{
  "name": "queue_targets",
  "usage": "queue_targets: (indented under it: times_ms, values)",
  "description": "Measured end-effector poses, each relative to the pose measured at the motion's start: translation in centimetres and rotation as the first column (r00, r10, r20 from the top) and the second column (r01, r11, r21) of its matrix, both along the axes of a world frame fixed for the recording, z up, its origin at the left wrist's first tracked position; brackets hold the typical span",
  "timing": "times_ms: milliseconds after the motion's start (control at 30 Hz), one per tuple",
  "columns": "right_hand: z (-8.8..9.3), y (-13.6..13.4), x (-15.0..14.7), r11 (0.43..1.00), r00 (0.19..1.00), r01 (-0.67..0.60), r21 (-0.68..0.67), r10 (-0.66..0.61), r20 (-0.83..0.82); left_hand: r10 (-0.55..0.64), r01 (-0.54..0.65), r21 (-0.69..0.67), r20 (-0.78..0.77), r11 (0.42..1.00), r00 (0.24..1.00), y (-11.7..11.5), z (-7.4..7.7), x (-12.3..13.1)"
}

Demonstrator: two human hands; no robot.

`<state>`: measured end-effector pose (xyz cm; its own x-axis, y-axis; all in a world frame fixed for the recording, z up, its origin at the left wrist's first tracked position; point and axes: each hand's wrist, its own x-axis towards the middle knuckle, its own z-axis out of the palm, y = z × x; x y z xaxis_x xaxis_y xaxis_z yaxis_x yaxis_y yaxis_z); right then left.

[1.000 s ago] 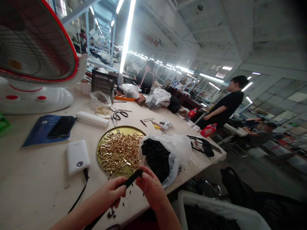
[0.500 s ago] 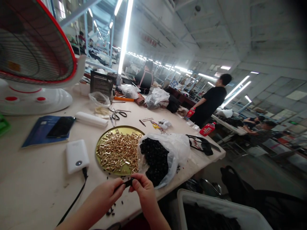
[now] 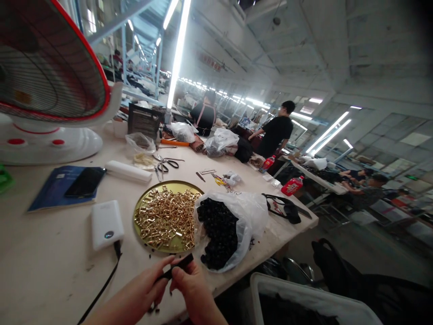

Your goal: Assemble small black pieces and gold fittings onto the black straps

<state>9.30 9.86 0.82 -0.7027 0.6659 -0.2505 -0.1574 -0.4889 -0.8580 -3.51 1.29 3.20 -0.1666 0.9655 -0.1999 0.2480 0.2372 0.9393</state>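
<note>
Both my hands meet at the table's near edge on a narrow black strap [image 3: 179,266]. My left hand [image 3: 149,284] pinches its lower end, fingers closed. My right hand [image 3: 189,284] grips the upper end, fingers closed round it. Just beyond them lies a round gold tray [image 3: 142,205] heaped with several gold metal buckles [image 3: 165,216]. To its right a clear plastic bag [image 3: 250,212] lies open, full of small black pieces [image 3: 218,230]. A few black bits [image 3: 154,309] lie loose on the table under my left hand.
A white power bank [image 3: 106,223] with a black cable, a blue book [image 3: 50,192] with a phone [image 3: 84,181], a red-and-white fan [image 3: 50,90] and scissors [image 3: 167,163] are on the table. A white bin [image 3: 304,300] stands below right. Two people stand beyond.
My hands and the strap have drawn nearer to me and lower in view. The person in black at the right has walked further away to the left.
</note>
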Motion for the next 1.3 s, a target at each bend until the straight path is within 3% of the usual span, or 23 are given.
queue_targets:
  times_ms: [100, 167, 200, 233, 267, 300, 367, 500, 567, 667, 700, 767, 833, 867, 933, 1067, 1200, 1267, 1300]
  values:
    - [-0.4, 0.1, -1.2, 0.995, 0.996, -0.083, 0.054, 0.082, 0.02, 0.078, -0.079, 0.007, 0.037, 0.997, 0.996, -0.1, -0.9, -0.8]
    - [-0.1, 1.6, -1.9, 0.949, 0.98, -0.119, 0.293, 0.065, 0.187, 0.134, -0.133, -0.029, 0.051, 0.991, 0.99, -0.2, -1.2, -1.6]
    - [0.1, 2.7, -2.3, 0.87, 0.948, -0.168, 0.463, 0.014, 0.318, 0.174, -0.172, -0.044, 0.057, 0.984, 0.983, -0.2, -1.2, -2.1]
    - [0.3, 3.9, -2.8, 0.749, 0.891, -0.25, 0.614, -0.071, 0.449, 0.217, -0.214, -0.058, 0.068, 0.975, 0.974, -0.1, -1.1, -2.4]
    - [0.4, 5.0, -3.4, 0.602, 0.815, -0.355, 0.715, -0.176, 0.552, 0.261, -0.255, -0.071, 0.085, 0.964, 0.962, 0.0, -0.9, -2.7]
    - [0.4, 6.1, -4.1, 0.508, 0.756, -0.427, 0.748, -0.253, 0.604, 0.296, -0.289, -0.082, 0.103, 0.954, 0.95, 0.0, -0.7, -2.8]
    - [0.1, 7.6, -5.8, 0.442, 0.688, -0.493, 0.749, -0.329, 0.647, 0.333, -0.325, -0.079, 0.147, 0.943, 0.931, 0.2, -0.4, -2.8]
    - [-0.5, 9.0, -7.8, 0.459, 0.667, -0.495, 0.738, -0.344, 0.661, 0.367, -0.365, -0.045, 0.193, 0.93, 0.91, 0.0, -0.1, -2.8]
    - [-0.2, 9.1, -7.3, 0.477, 0.706, -0.468, 0.744, -0.304, 0.639, 0.392, -0.392, -0.037, 0.187, 0.919, 0.901, -0.1, 0.0, -3.0]
    - [0.9, 8.3, -5.3, 0.549, 0.778, -0.436, 0.714, -0.169, 0.605, 0.417, -0.42, -0.017, 0.173, 0.907, 0.893, 0.0, 0.6, -3.3]
    - [1.4, 7.7, -4.5, 0.592, 0.804, -0.424, 0.686, -0.104, 0.586, 0.411, -0.417, -0.004, 0.176, 0.909, 0.894, 0.3, 1.0, -3.2]
    - [2.4, 6.3, -3.1, 0.754, 0.881, -0.359, 0.55, 0.08, 0.465, 0.371, -0.383, 0.018, 0.218, 0.923, 0.903, 0.9, 1.8, -3.0]
    - [3.2, 4.7, -2.1, 0.911, 0.951, -0.277, 0.305, 0.215, 0.223, 0.3, -0.316, 0.013, 0.286, 0.949, 0.91, 1.7, 2.6, -2.4]
    - [3.5, 4.0, -1.8, 0.951, 0.967, -0.248, 0.184, 0.231, 0.109, 0.266, -0.28, -0.001, 0.319, 0.96, 0.91, 2.1, 2.9, -2.1]
    - [3.8, 3.0, -1.4, 0.974, 0.978, -0.209, 0.089, 0.209, 0.015, 0.224, -0.227, -0.033, 0.36, 0.973, 0.906, 2.5, 3.2, -1.4]
    - [3.7, 2.1, -1.2, 0.985, 0.989, -0.145, 0.091, 0.146, -0.003, 0.219, -0.224, -0.033, 0.375, 0.974, 0.901, 2.4, 2.4, -0.5]
    - [3.6, 1.6, -1.3, 0.974, 0.981, -0.184, -0.131, 0.174, -0.082, 0.221, -0.234, -0.005, 0.349, 0.972, 0.911, 1.9, 1.3, -0.4]
    - [3.5, 1.3, -1.2, 0.974, 0.977, -0.209, -0.091, 0.204, -0.069, 0.218, -0.219, -0.035, 0.34, 0.975, 0.915, 1.8, 1.2, -0.4]
    - [3.4, 1.2, -1.0, 0.979, 0.979, -0.202, 0.013, 0.202, -0.024, 0.215, -0.211, -0.05, 0.327, 0.976, 0.92, 1.7, 1.3, -0.3]
